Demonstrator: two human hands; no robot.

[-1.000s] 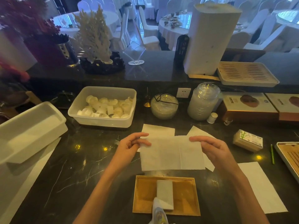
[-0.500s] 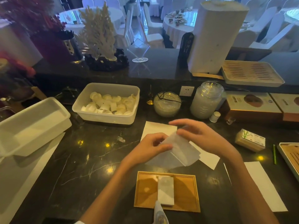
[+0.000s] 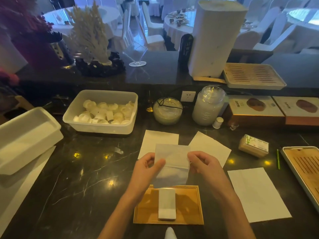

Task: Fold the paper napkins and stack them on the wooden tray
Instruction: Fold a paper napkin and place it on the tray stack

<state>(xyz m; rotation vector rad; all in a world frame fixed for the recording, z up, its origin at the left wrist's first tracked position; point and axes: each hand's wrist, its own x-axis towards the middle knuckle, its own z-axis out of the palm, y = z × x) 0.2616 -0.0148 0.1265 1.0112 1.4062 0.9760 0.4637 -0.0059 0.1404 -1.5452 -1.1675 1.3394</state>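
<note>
Where half a second ago the right hand reached across over the left to carry one edge of the sheet over, the two hands now sit side by side again, and the thin white paper napkin (image 3: 171, 165) hangs between them folded in half, narrower than the wide sheet held a second ago. The left hand (image 3: 146, 167) pinches the napkin's left edge between thumb and curled fingers; the right hand (image 3: 203, 165) pinches its right edge the same way, fingers bent and closed on the paper. The napkin is held upright in the air above the far edge of the rectangular wooden tray (image 3: 189, 206), its lower edge overlapping the tray's rim in this view.

One narrow folded white napkin (image 3: 167, 203) lies lengthwise in the middle of that tray. On the dark marble counter (image 3: 82, 178) three flat white napkin sheets wait unfolded: one sheet (image 3: 159, 138) behind the held napkin, one angled sheet (image 3: 210, 147) just right of it, and one large sheet (image 3: 259, 194) right of the tray. Two white plastic tubs stand to the left, the farther tub (image 3: 101, 125) filled with small white rolled items, the nearer tub (image 3: 25, 137) at the left edge. A small cardboard box with a bamboo print (image 3: 253, 147) sits near the slatted wooden tray (image 3: 303, 169) at the right edge.
</note>
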